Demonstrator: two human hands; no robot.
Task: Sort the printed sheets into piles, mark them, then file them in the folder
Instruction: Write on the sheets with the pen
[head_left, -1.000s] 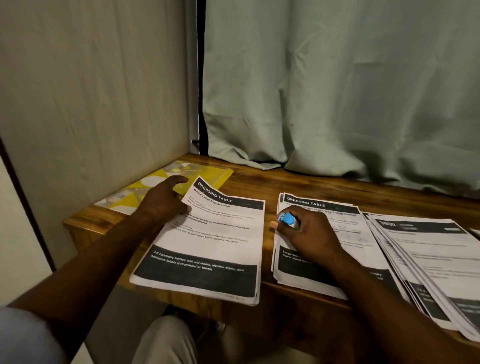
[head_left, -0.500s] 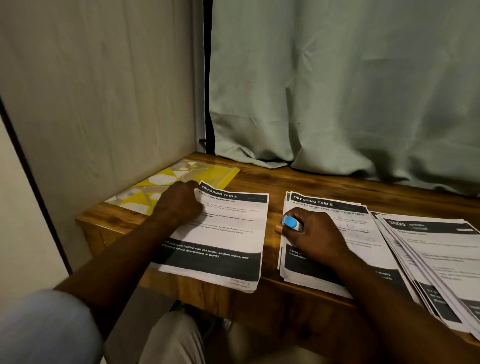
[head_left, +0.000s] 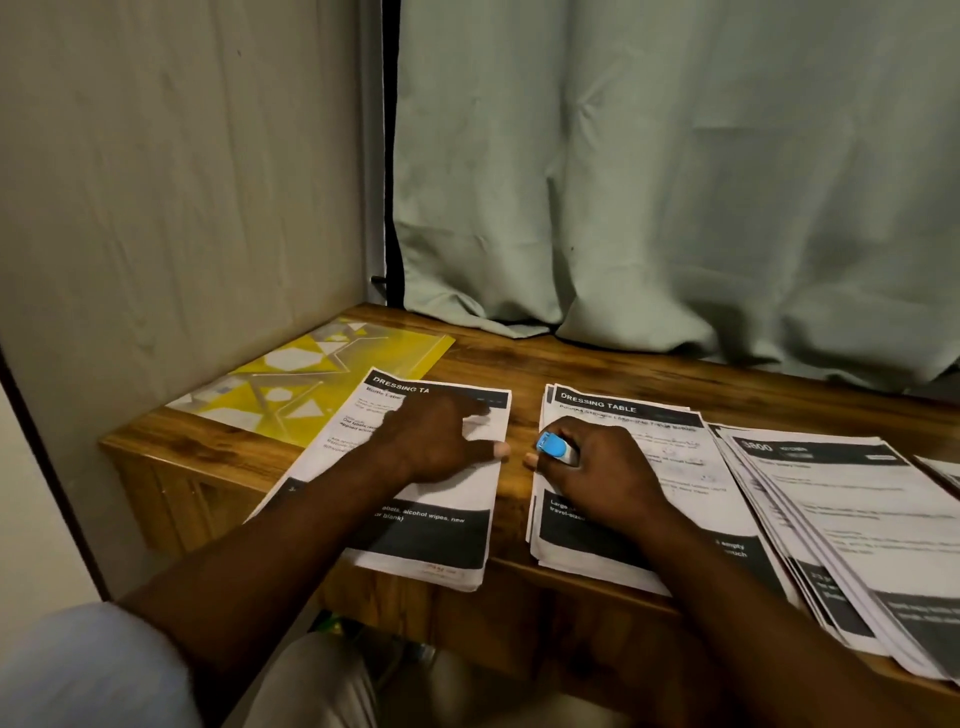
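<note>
Printed sheets (head_left: 852, 519) in stacks across the bench (head_left: 597, 364), lower frame. Left hand (head_left: 436, 441) flat on the leftmost stack (head_left: 441, 545); right hand (head_left: 602, 473) curled round a blue marker (head_left: 555, 448) on the middle stack (head_left: 675, 447). Yellow folder (head_left: 322, 384) centre left.

Dim, warm light over the table (head_left: 597, 364). My left hand (head_left: 441, 441) and right hand (head_left: 597, 473) read as dark shapes, little surface detail. The blue marker (head_left: 553, 447) shows saturated. The left pile (head_left: 467, 491) is brightest, heading legible; print on the far-right pile (head_left: 857, 519) smeared by blur. The wall edge (head_left: 54, 478) at far left leans, wide-angle distortion. Near edge in shadow
</note>
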